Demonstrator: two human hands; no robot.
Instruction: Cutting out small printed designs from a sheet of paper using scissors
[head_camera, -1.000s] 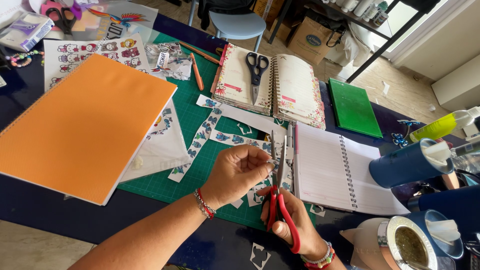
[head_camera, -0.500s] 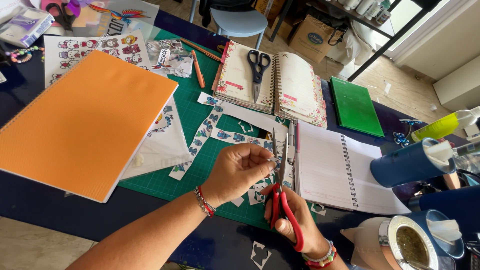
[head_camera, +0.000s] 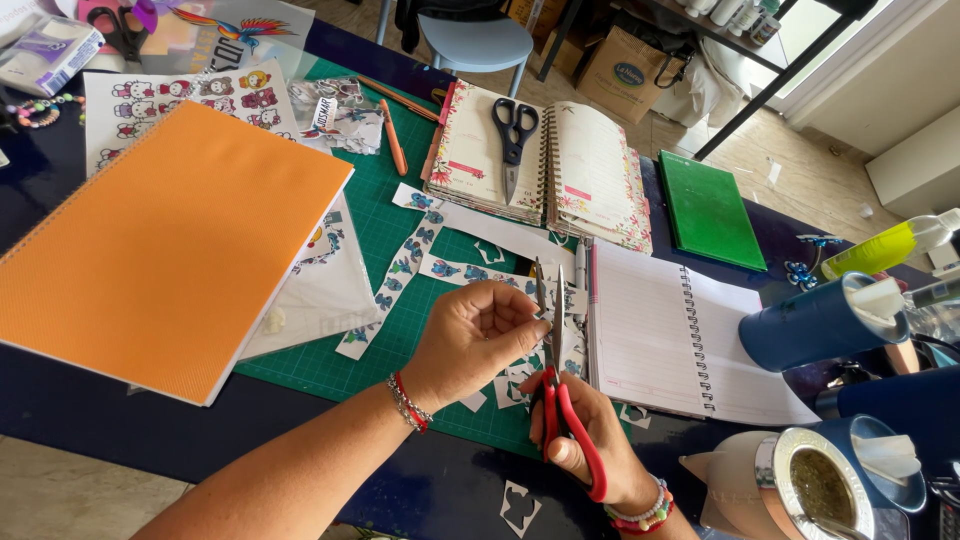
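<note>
Scissors (head_camera: 556, 330) blades parted since, cup (head_camera: 830, 490) holding herb

The red-handled scissors (head_camera: 560, 390) have glossy plastic grips and bright, smooth metal blades. The sticker strip (head_camera: 395, 285) is thin printed paper with a slight sheen. The cutting mat (head_camera: 380, 225) looks like matt green rubbery plastic with a printed grid. The orange notebook (head_camera: 160, 235) has a finely textured, matt plastic cover. The open planner (head_camera: 670, 335) shows plain matt paper on a metal spiral. The table (head_camera: 100, 400) is dark and glossy.
</note>
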